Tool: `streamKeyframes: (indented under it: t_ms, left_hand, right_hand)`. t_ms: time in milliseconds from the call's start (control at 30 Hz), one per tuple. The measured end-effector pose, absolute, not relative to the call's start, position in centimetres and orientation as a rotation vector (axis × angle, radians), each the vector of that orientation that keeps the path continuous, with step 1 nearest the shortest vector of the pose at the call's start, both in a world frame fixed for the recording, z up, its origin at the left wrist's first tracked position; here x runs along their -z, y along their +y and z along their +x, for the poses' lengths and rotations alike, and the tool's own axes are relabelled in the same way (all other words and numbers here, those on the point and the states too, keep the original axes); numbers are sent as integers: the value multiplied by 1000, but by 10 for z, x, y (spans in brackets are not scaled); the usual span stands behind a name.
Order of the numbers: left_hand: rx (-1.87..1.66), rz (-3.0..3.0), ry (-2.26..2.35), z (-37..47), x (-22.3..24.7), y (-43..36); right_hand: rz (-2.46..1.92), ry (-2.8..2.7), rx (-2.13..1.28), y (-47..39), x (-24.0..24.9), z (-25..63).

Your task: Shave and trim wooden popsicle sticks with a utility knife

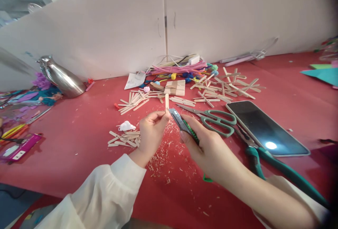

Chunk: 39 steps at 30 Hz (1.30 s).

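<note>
My left hand (pixel 154 128) pinches a pale wooden stick (pixel 167 101), which stands upright above the fingertips. In my right hand (pixel 203 144) is a utility knife (pixel 183 123) with a green and black grip; its metal front end lies close beside the stick. Whether the blade touches the wood I cannot tell. Thin wood shavings (pixel 165 157) are scattered on the red table (pixel 100 137) under both hands. A small pile of short stick pieces (pixel 124 139) and a crumpled white scrap (pixel 126 126) lie left of my left hand.
Green-handled scissors (pixel 219 120), pliers (pixel 253 151) and a phone (pixel 266 127) lie at the right. Behind are loose sticks (pixel 232 84), a stick bundle (pixel 175 87) and pink pipe cleaners (pixel 179 68). A metal jug (pixel 63 77) and a magenta device (pixel 23 148) are at the left.
</note>
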<state>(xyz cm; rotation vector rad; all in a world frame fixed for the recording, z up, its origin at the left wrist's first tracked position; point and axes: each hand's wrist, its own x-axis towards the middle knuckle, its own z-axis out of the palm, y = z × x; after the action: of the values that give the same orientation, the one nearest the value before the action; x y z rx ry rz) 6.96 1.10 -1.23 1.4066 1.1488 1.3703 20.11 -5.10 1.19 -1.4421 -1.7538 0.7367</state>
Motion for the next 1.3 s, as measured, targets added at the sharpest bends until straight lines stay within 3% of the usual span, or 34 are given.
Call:
streamKeyframes:
  t_ms: [267, 600, 933, 1300]
  left_hand:
    - [-1334, 1506, 1172, 70, 13, 10]
    - [-1219, 1685, 1256, 69, 8, 9]
    - [-1198, 1750, 1266, 67, 5, 11]
    - [-1226, 1630, 1236, 60, 8, 21]
  right_hand:
    - [-1531, -1871, -579, -50, -14, 201]
    - [-1584, -2037, -63, -52, -1, 201]
    - [-1665, -2021, -397, -48, -14, 209]
    - [-1692, -1977, -475, -46, -21, 217]
